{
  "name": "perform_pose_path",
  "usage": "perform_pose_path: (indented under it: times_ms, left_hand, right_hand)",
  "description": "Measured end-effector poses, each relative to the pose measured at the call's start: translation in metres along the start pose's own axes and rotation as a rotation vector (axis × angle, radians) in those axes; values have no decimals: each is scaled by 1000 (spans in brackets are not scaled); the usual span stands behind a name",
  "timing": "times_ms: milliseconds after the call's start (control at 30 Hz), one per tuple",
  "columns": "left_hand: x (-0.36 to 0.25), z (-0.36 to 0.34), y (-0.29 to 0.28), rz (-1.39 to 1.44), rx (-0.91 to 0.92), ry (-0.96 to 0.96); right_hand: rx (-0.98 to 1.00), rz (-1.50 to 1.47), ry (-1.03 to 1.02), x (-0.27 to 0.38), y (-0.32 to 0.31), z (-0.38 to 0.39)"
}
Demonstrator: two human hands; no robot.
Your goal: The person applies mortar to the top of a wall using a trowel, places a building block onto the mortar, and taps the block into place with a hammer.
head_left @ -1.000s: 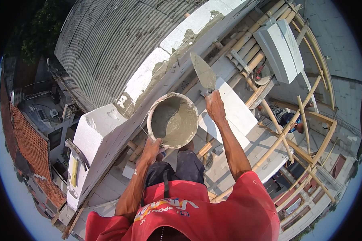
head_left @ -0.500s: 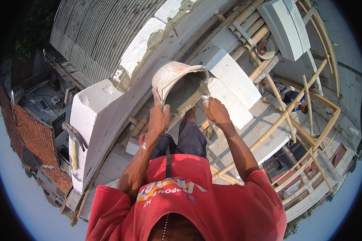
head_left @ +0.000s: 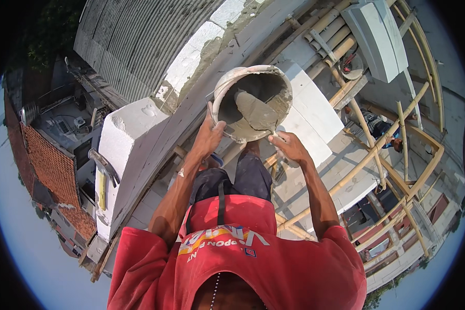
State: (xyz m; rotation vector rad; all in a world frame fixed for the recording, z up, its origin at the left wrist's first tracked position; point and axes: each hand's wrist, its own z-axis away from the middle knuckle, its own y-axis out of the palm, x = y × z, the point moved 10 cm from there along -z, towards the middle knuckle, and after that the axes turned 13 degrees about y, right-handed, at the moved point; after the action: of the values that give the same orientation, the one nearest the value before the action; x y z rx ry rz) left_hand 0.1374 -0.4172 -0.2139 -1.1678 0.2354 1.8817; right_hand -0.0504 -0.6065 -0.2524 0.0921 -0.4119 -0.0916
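Observation:
A pale bucket (head_left: 227,81) tips toward me, its inside coated with wet grey mortar (head_left: 281,103). My left hand (head_left: 208,135) is closed on the bucket's near left rim. A trowel (head_left: 254,111), its blade smeared with mortar, reaches into the bucket's mouth. Its handle end is in my right hand (head_left: 290,146), which is closed at the near right rim; the fingers hide most of the handle. Left of the bucket, a hammer (head_left: 104,168) with a yellow handle hangs against the side of a white block (head_left: 134,119).
A block wall topped with mortar (head_left: 196,67) runs diagonally beside a corrugated roof (head_left: 139,41). White blocks (head_left: 312,111) lie right of the bucket. Bamboo scaffolding (head_left: 356,165) crosses the right side, where another person (head_left: 380,129) is lower down. Tiled roofs (head_left: 49,165) lie far below at left.
The bucket has turned so its mouth faces up toward me, and the trowel blade now shows inside. My right hand has shifted slightly down and right. The whole view has moved a little.

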Motion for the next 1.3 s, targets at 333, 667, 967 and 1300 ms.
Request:
perform_pose_path:
  times_ms: [333, 667, 967, 1300]
  left_hand:
    - [23, -21, 35, 385, -19, -162]
    - [23, -21, 37, 588, -67, -162]
    - [60, 30, 34, 623, -159, -309]
    - [72, 73, 42, 781, -179, -377]
  right_hand:
    - [-165, -195, -145, 19, -45, 12]
    - [101, -700, -594, 173, -135, -14]
    - [-703, -306, -771, 296, -245, -109]
    - [-760, 267, -599, 167, -131, -61]
